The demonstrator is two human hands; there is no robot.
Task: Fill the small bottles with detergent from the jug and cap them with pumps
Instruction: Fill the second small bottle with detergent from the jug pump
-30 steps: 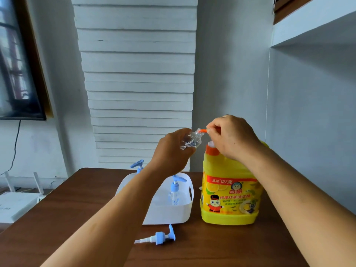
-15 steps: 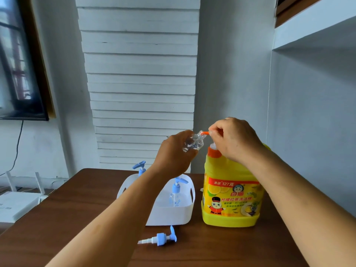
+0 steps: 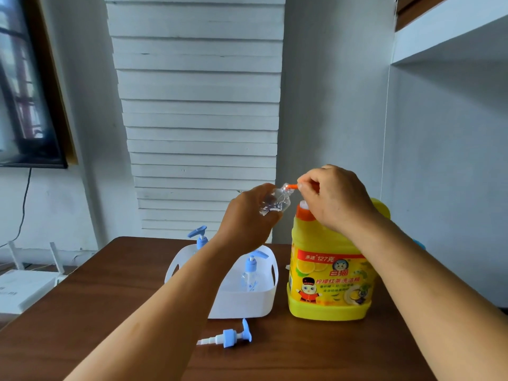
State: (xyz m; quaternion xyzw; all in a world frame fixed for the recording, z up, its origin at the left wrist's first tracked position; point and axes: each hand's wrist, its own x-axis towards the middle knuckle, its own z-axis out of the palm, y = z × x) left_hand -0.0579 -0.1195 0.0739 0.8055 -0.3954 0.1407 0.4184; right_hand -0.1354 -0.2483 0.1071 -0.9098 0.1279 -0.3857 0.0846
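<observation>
The left hand [image 3: 247, 215] is forming a closed grip round a small clear plastic bottle [image 3: 276, 203], holding it tilted with its neck pointing toward two o'clock, raised well above the bench. The right hand [image 3: 336, 198] is curling over the orange pump head [image 3: 292, 186] of the large yellow plastic detergent jug [image 3: 330, 281], its grip narrow, fingers pressing on the pump from above. The orange spout tip is touching the mouth of the clear bottle. The jug is standing upright on the brown wooden bench [image 3: 82, 312], at four o'clock from the held bottle.

At seven o'clock from the jug's neck, a white plastic basket with handle slots [image 3: 242, 301] is resting on the bench just beside the jug. Inside it a clear bottle capped with a blue pump [image 3: 251, 273] is standing upright. A second blue pump top [image 3: 198, 237] is showing behind the basket's far rim. A loose blue-and-white pump with its dip tube [image 3: 229, 337] is lying on the bench at six o'clock from the basket.
</observation>
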